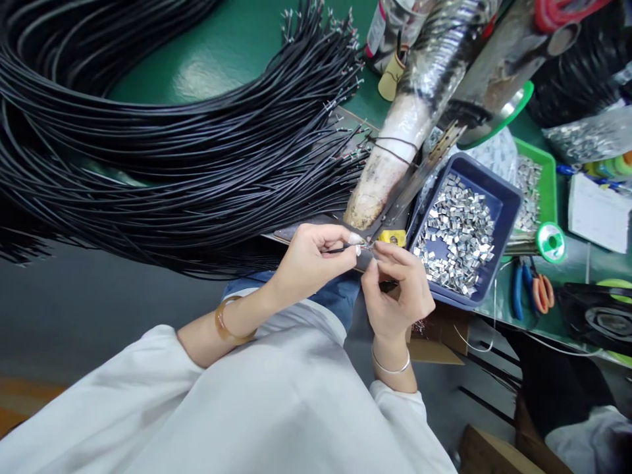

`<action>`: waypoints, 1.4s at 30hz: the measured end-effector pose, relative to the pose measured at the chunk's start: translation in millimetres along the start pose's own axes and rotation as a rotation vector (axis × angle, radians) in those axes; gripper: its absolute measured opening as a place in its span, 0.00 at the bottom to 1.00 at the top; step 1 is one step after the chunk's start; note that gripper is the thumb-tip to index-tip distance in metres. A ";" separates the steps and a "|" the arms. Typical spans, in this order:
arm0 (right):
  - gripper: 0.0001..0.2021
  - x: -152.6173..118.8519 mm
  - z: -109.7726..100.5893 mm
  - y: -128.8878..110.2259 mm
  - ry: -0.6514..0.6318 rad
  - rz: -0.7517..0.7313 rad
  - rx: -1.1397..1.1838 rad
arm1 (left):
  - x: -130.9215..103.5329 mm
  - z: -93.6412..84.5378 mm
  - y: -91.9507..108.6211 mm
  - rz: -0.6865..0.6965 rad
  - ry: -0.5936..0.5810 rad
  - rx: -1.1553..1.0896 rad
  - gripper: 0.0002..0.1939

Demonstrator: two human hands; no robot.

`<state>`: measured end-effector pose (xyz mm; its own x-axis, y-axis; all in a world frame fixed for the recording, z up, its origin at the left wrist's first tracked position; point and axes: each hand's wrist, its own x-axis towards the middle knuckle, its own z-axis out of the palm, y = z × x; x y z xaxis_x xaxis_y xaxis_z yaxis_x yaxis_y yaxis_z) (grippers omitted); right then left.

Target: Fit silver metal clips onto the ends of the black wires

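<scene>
My left hand (pixel 316 260) is closed in a pinch on a black cable (pixel 337 249), close to its stripped end. Facing it, my right hand (pixel 397 283) pinches at the cable's tip, where thin wires and a small metal piece (pixel 366 245) show between the fingertips. What exactly sits in the right fingers is too small to make out. Just beyond the fingers are a yellow block (pixel 393 237) and the lower end of a white wrapped tube (pixel 368 197). A large bundle of black cables (pixel 212 151) lies to the left, with stripped ends toward the tube.
Right of my hands stands a blue bin (pixel 508 197) of small metal clips, with a green tray (pixel 547 184) behind it. Blue- and orange-handled pliers (pixel 533 289), a solder spool (pixel 550 242) and paper (pixel 598 214) lie farther right. An open cardboard box (pixel 434 336) is below the table edge.
</scene>
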<state>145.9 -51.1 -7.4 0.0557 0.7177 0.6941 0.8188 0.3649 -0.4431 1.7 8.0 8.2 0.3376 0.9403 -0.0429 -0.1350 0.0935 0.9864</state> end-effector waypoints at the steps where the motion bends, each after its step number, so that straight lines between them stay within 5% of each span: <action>1: 0.10 0.1 -0.2 0.2 0.000 0.003 0.006 | -0.2 -0.2 -0.7 -0.006 -0.004 0.000 0.05; 35: 0.09 6.5 1.0 -4.5 0.055 0.043 0.050 | -1.3 2.9 -0.2 0.005 -0.005 0.018 0.04; 42: 0.08 -0.1 -0.6 0.0 0.014 0.041 0.068 | 1.3 -2.7 -1.2 -0.048 -0.106 0.037 0.05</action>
<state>146.2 -51.5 -7.1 0.0970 0.7245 0.6824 0.7749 0.3753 -0.5086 -0.3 10.0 6.5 0.4399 0.8949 -0.0749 -0.0822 0.1232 0.9890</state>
